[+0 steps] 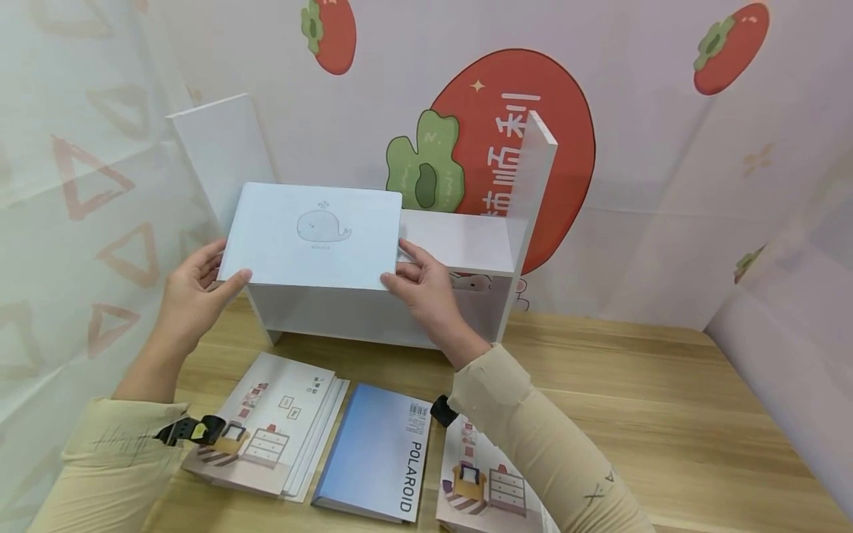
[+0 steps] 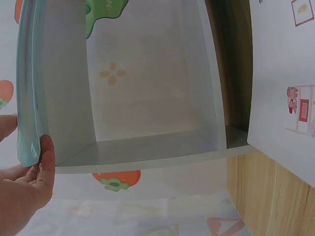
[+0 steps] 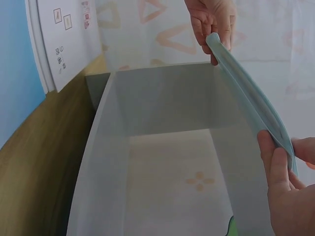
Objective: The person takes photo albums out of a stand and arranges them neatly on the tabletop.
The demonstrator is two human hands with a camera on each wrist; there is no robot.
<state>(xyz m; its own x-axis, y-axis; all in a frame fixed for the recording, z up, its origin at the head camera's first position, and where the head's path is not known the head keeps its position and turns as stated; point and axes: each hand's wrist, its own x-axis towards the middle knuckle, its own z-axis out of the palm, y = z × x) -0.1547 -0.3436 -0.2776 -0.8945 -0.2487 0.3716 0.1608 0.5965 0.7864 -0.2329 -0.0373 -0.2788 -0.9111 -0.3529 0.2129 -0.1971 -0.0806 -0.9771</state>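
Observation:
A pale blue notebook with a whale drawing on its cover is held level over the left part of a white desktop shelf. My left hand pinches its near left corner, thumb on top and fingers beneath. At the near right corner my right hand grips it the same way. In the left wrist view the notebook's edge stands along the shelf's upper board. The right wrist view shows both hands at opposite ends of the notebook.
On the wooden table before the shelf lie a stack of white illustrated books, a blue POLAROID album and another illustrated book under my right forearm. Upright side panels rise at the shelf's ends. A patterned cloth hangs behind.

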